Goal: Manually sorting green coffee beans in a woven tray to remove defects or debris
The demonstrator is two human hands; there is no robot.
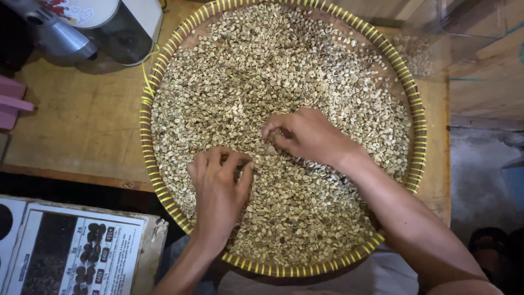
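Observation:
A large round woven tray with a yellow-wrapped rim (146, 117) fills the middle of the head view. It is covered with a layer of pale greenish beans (273, 71). My left hand (218, 188) rests on the beans in the lower middle, fingers curled with the tips pressed into them. My right hand (305, 134) lies just above and to the right, fingers bent and pinching at the beans near the tray's centre. Whether either hand holds single beans is hidden by the fingers.
The tray sits on a wooden table (82, 120). A grey-and-white appliance (93, 30) stands at the back left. A pink object (11, 104) lies at the left edge. A printed chart on a board (76, 251) is at the bottom left. A clear plastic container (453, 33) is at the back right.

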